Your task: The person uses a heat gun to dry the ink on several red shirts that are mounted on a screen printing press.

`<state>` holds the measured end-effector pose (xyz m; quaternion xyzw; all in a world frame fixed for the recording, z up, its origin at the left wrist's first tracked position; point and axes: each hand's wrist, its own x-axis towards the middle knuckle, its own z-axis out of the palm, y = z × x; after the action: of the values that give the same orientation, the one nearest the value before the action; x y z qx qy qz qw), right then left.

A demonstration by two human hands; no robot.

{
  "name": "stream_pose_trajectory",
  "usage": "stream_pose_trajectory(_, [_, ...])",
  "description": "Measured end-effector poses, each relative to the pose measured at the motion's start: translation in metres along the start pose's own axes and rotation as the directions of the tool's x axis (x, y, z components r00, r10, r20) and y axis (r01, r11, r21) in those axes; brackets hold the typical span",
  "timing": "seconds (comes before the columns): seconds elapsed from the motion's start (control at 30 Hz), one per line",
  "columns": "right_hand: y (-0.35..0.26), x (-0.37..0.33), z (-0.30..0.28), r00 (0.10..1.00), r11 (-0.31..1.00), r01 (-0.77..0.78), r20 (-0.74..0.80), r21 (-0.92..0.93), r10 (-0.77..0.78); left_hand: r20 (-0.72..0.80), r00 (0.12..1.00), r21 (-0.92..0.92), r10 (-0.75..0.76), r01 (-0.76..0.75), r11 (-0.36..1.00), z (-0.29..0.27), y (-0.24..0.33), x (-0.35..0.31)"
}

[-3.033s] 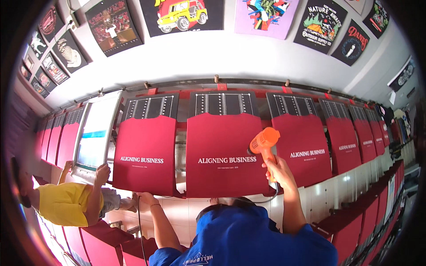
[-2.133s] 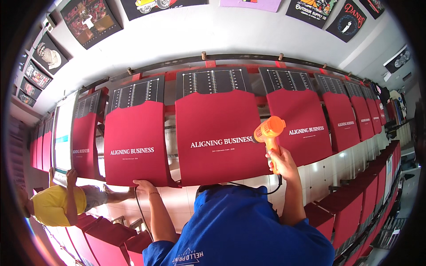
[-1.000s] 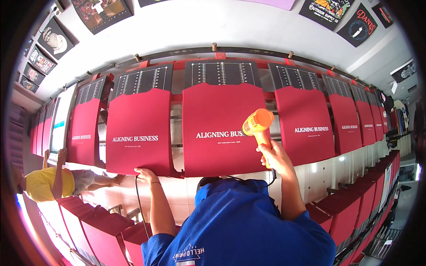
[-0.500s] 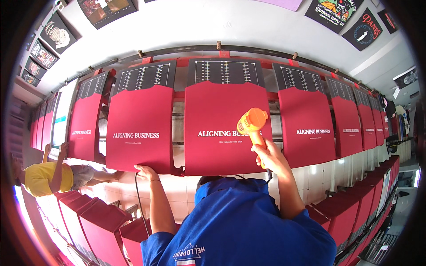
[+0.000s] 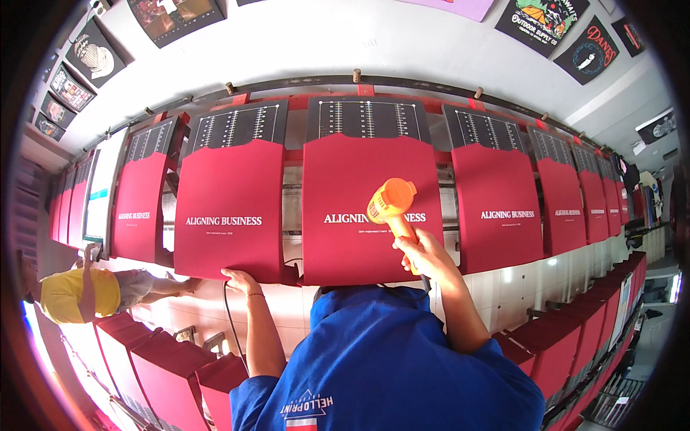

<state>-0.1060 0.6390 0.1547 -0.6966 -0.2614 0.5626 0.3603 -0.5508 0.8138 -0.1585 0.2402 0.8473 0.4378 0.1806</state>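
Note:
In my right hand, the fingers wrap the handle of an orange heat gun. Its wide round head sits over the white lettering of the middle red shirt, covering part of it. That shirt lies flat on a black board with white scale marks. My left hand is at the near edge of the red shirt to the left. A black cord hangs from its bent fingers, which appear closed on it.
More printed red shirts on boards curve away to both sides. Behind them runs a dark rail. A co-worker in a yellow top stands at the left by a white-framed screen. Behind me is another row of red-covered boards.
My right hand and the heat gun have moved left across the lettering. The left hand stays at the shirt edge. The co-worker's arms have shifted at the screen frame.

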Motion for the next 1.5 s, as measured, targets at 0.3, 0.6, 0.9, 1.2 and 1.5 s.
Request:
stream_pose_trajectory(0.3, [-0.015, 0.009, 0.020, 0.999, 1.000, -0.008, 0.052, -0.010, 0.009, 0.041, 0.983, -0.085, -0.178, 0.181, 0.980, -0.031, 0.041, -0.019])
stream_pose_trajectory(0.6, [-0.030, 0.011, 0.047, 0.999, 0.999, -0.013, 0.032, -0.046, 0.015, -0.006, 1.000, 0.051, -0.029, 0.029, 0.998, -0.025, 0.035, -0.023])
stream_pose_trajectory(0.9, [-0.031, 0.015, 0.065, 0.998, 0.991, -0.037, 0.036, -0.129, 0.042, 0.000, 0.996, -0.019, -0.090, 0.090, 0.996, -0.028, 0.050, -0.031])
stream_pose_trajectory(1.2, [-0.028, 0.029, 0.073, 0.989, 0.999, 0.024, 0.147, -0.037, -0.018, -0.024, 0.964, 0.323, 0.264, -0.243, 0.915, -0.023, -0.018, 0.000])
stream_pose_trajectory(1.5, [-0.044, 0.028, 0.089, 0.987, 0.996, 0.067, 0.152, -0.052, -0.058, -0.069, 0.971, 0.238, 0.227, -0.205, 0.949, -0.020, -0.025, 0.004])
